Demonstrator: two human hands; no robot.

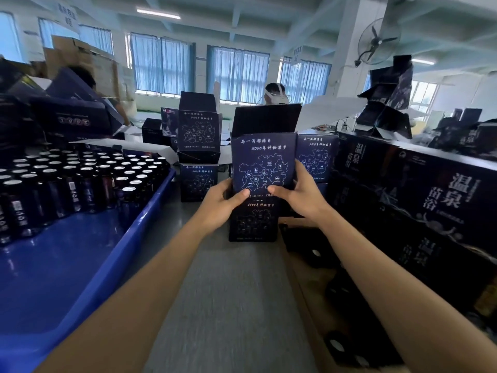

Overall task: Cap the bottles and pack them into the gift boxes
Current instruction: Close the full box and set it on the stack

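Over the grey table point(228, 292), I hold a dark blue gift box point(259, 162) upright with its top flap open; my left hand point(223, 203) and right hand point(298, 195) grip its lower sides, thumbs on the front. A second box point(252, 224) stands just beneath. Dark bottles point(80, 179) stand packed in the blue tray point(150, 211) to my left.

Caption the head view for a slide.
Packing line: left hand and right hand hold an open-flapped gift box above a second box, beside a blue crate of bottles.
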